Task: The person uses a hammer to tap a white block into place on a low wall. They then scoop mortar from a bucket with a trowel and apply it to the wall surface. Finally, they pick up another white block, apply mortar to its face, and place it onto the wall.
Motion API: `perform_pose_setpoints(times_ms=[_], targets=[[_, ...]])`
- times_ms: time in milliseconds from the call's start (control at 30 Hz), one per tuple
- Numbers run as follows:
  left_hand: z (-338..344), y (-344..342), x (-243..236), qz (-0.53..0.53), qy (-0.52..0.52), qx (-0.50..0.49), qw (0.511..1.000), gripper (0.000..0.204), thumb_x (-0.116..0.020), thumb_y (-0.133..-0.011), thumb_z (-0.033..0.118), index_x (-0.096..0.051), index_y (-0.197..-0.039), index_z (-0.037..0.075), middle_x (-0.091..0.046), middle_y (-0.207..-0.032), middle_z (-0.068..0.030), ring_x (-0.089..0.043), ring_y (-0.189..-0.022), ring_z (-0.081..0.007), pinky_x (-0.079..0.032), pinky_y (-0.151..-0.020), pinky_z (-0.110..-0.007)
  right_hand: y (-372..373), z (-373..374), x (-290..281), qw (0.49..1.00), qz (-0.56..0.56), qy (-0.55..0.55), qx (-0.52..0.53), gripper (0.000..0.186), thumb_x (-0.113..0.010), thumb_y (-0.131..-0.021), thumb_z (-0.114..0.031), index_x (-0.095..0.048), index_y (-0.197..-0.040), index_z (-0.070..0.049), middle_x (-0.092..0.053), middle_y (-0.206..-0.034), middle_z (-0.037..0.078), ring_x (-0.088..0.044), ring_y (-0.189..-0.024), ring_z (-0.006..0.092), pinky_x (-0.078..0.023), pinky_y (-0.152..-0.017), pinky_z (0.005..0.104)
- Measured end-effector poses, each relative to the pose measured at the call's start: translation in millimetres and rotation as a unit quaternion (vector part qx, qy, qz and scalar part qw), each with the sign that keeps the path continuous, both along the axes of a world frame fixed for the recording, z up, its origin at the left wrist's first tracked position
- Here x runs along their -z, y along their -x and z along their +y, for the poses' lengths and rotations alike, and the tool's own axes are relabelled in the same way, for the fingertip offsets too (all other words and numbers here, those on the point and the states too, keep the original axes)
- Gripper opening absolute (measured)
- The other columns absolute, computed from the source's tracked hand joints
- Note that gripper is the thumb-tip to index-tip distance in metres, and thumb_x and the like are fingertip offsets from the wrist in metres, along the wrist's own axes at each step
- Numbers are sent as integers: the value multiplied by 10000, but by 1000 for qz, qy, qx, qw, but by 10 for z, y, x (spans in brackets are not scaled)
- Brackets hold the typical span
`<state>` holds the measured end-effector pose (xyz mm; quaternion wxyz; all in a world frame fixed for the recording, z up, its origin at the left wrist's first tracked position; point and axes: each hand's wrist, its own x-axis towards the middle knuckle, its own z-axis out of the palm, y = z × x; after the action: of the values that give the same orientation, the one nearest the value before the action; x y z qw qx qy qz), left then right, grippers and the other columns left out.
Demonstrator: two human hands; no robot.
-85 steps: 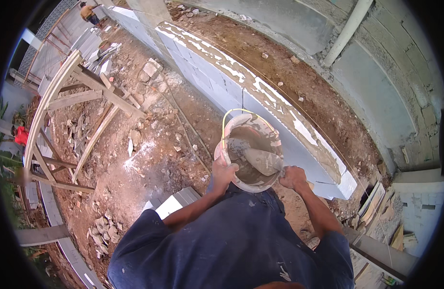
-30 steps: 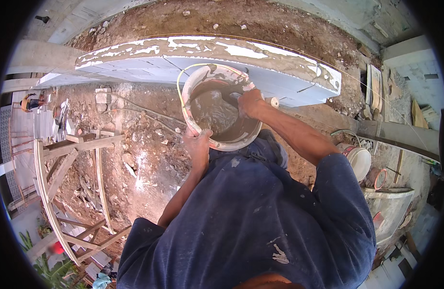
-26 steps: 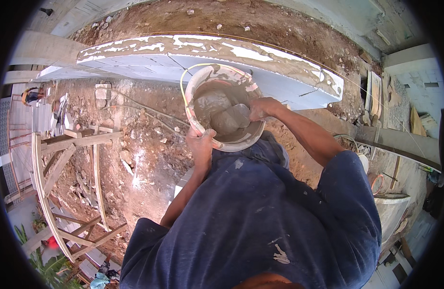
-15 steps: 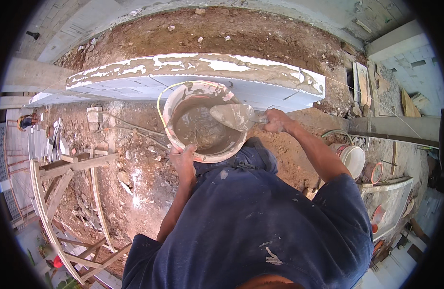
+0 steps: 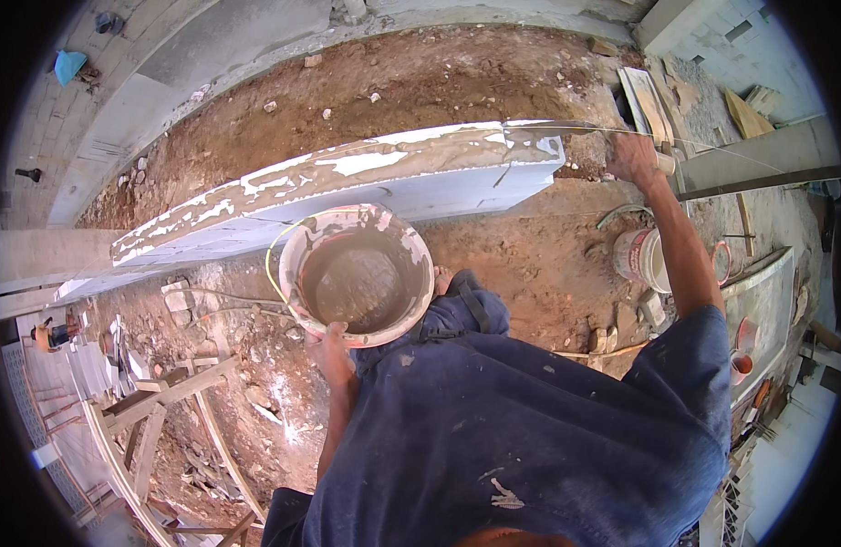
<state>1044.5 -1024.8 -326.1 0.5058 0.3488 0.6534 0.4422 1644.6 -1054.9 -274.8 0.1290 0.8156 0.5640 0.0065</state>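
Observation:
My left hand (image 5: pixel 332 356) grips the near rim of a mortar-smeared bucket (image 5: pixel 420 283), which I hold in front of my body. Wet grey mortar (image 5: pixel 352 278) lies inside it, and its yellow handle (image 5: pixel 273 260) hangs over the left side. My right arm is stretched out to the far right. There my right hand (image 5: pixel 633 160) is closed round a trowel, whose blade (image 5: pixel 555 126) reaches left over the right end of a low white block wall (image 5: pixel 439 185). Patchy mortar (image 5: pixel 297 171) covers the top of that wall.
A taut string (image 5: pixel 740 155) runs along the wall top. A white bucket (image 5: pixel 641 255) stands on the dirt to the right. Wooden trestles (image 5: pixel 156 410) occupy the left, near a hose (image 5: pixel 224 301). Another person (image 5: pixel 48 335) is far left. Concrete beams cross both sides.
My right hand has carried the trowel from above the bucket out to the wall's right end. The bucket, still in my left hand, sits slightly lower and further left in view.

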Motion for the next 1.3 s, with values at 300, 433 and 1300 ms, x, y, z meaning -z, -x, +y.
perform_pose_setpoints(times_ms=[300, 433, 1300], targets=[[-52, 38, 0, 26, -3, 17, 1000, 359, -555, -730, -57, -567, -1088, -35, -616, -961, -72, -593, -805, -155, -481, -713, -277, 124, -118, 302, 995, 20, -83, 57, 252, -601, -752, -290, -645, -841, -58, -663, -789, 195, -655, -771, 370, -522, -685, 467], [-91, -147, -231, -11, 9, -19, 1000, 340, -576, -718, -67, -574, -1056, -25, -623, -934, -66, -583, -796, -164, -461, -733, -293, 325, -278, 515, 981, 45, -123, 144, 256, -620, -771, -295, -641, -883, -66, -661, -888, 165, -651, -827, 358, -520, -702, 462], [-116, 21, 2, 55, -8, -41, 998, 269, -610, -675, -47, -577, -942, -52, -576, -895, -56, -553, -781, -163, -433, -734, -280, 3043, -185, 410, 933, 359, -26, -23, 250, -636, -791, -239, -653, -921, -26, -650, -930, 205, -652, -833, 367, -505, -755, 460]])
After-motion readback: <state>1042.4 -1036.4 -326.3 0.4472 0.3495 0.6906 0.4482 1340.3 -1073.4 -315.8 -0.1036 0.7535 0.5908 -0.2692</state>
